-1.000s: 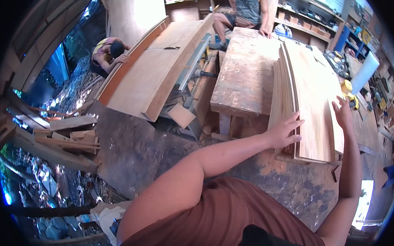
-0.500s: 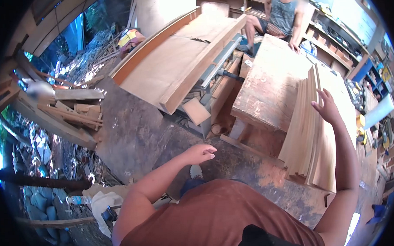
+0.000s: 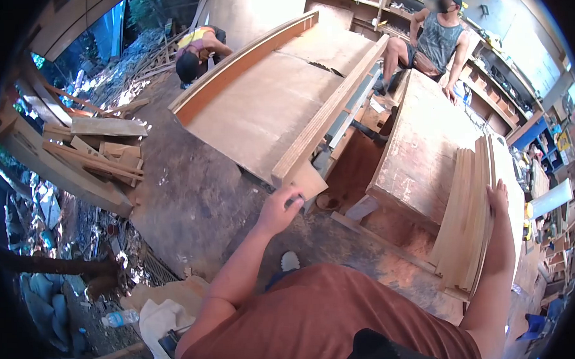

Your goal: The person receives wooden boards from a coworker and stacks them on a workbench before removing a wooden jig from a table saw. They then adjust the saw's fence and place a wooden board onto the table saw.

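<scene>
My left hand (image 3: 278, 211) is in front of the near end of a long wooden rail (image 3: 331, 113), its fingers curled toward the thumb. A small dark patch shows between them; I cannot tell what it is. The rail runs along one side of a large plywood panel (image 3: 246, 111). On the right, a row of long, thin wooden strips (image 3: 461, 210) lies side by side along a worn workbench (image 3: 420, 141). My right hand (image 3: 499, 197) rests at the outer edge of these strips, fingers stretched forward.
A seated person (image 3: 438, 38) leans a hand on the bench's far end. Another person (image 3: 198, 52) bends low beyond the panel. Wood offcuts (image 3: 100, 149) are piled at left. A water bottle (image 3: 120, 318) and white cloth (image 3: 159, 329) lie lower left. Shelves (image 3: 499, 93) line the back.
My right hand has come down from above the strips onto their outer edge. My left hand has moved up toward the rail's end. The view has shifted, revealing more of the bending person.
</scene>
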`<state>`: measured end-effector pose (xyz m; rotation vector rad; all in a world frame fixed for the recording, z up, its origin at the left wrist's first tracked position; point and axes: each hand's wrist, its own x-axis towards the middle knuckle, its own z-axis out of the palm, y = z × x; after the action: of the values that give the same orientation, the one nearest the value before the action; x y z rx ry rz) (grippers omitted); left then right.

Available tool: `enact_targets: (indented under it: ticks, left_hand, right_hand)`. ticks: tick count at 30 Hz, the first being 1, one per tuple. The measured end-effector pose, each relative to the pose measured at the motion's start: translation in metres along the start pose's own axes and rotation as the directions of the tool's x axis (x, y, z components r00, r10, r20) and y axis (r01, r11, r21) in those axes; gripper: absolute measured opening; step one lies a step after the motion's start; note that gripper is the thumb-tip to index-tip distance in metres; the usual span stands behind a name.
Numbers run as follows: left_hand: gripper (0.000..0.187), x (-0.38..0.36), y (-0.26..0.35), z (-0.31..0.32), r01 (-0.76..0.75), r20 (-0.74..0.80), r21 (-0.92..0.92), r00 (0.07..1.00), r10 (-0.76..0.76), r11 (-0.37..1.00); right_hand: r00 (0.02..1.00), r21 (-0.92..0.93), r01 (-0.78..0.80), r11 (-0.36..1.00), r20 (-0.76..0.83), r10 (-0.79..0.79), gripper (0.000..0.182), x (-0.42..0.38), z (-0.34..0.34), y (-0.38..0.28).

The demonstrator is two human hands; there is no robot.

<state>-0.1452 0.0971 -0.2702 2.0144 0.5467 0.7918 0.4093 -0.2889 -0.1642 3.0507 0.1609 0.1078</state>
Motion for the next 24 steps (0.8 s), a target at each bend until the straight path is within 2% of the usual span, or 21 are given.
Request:
enact_targets:
  ticks: [1,3,4,6,9,10,12,16,17,18,19,20,21,24]
  left_hand:
    - [0.026,0.016,-0.004,-0.007,0.000,0.006,0.000,1.000,0.000,1.000]
    - [0.026,0.047,-0.004,-0.020,-0.112,-0.108,0.140,0.986,0.127,0.984]
    - [0.026,0.061,-0.008,-0.023,-0.112,-0.100,0.142,0.987,0.127,0.984]
    - [0.027,0.083,-0.013,-0.021,-0.203,-0.123,0.310,0.960,0.251,0.929]
    - [0.029,0.095,-0.036,-0.002,-0.148,-0.067,0.333,0.982,0.179,0.931]
    - [0.029,0.096,-0.039,0.000,-0.153,-0.063,0.337,0.981,0.185,0.929]
    - [0.030,0.092,-0.034,0.000,-0.212,0.053,0.416,0.976,0.209,0.884]
    - [0.027,0.092,-0.036,-0.007,-0.220,0.017,0.372,0.973,0.230,0.902]
    - [0.025,0.094,-0.025,-0.013,-0.192,0.047,0.062,0.981,0.189,0.979]
    - [0.023,0.099,-0.010,-0.020,-0.133,0.089,-0.251,0.983,0.160,0.959]
    - [0.024,0.102,0.018,-0.029,-0.158,0.161,-0.421,0.956,0.245,0.893]
    - [0.026,0.102,0.055,-0.039,-0.151,0.215,-0.584,0.919,0.332,0.797]
    - [0.030,0.103,0.091,-0.049,-0.180,0.227,-0.728,0.848,0.480,0.662]
    - [0.039,0.100,0.181,-0.065,-0.115,0.079,-0.976,0.600,0.796,0.184]
  right_hand:
    - [1.000,-0.001,-0.005,1.000,0.004,0.005,0.075,-0.003,-0.001,-0.003]
    - [0.999,-0.049,-0.010,0.999,-0.047,0.007,0.073,-0.003,0.003,-0.002]
    - [0.995,-0.097,0.033,0.995,-0.092,-0.042,0.071,0.005,0.011,0.003]
    - [0.994,-0.108,0.033,0.994,-0.098,-0.044,0.071,0.003,0.011,0.003]
    - [0.993,-0.113,0.037,0.993,-0.109,-0.050,0.070,0.001,0.006,-0.001]
    - [0.993,-0.098,0.028,0.995,-0.109,-0.038,0.070,-0.004,0.001,-0.004]
    - [0.991,-0.076,0.021,0.997,-0.129,-0.030,0.067,-0.006,0.001,-0.005]
    - [0.983,-0.021,0.034,0.999,-0.181,-0.037,0.064,-0.003,0.006,0.001]
    - [0.984,-0.013,0.027,1.000,-0.174,-0.029,0.064,-0.006,0.007,0.001]
    - [0.982,-0.017,0.029,0.999,-0.185,-0.031,0.064,-0.007,0.006,0.000]
    - [0.980,-0.022,0.029,0.999,-0.198,-0.033,0.064,-0.007,0.005,-0.002]
    - [0.977,-0.032,0.043,0.999,-0.210,-0.049,0.063,-0.004,0.008,0.001]
    - [0.977,-0.040,0.041,0.998,-0.206,-0.049,0.063,-0.006,0.005,-0.001]
    - [0.982,-0.023,0.057,0.998,-0.180,-0.060,0.063,-0.015,-0.001,-0.005]
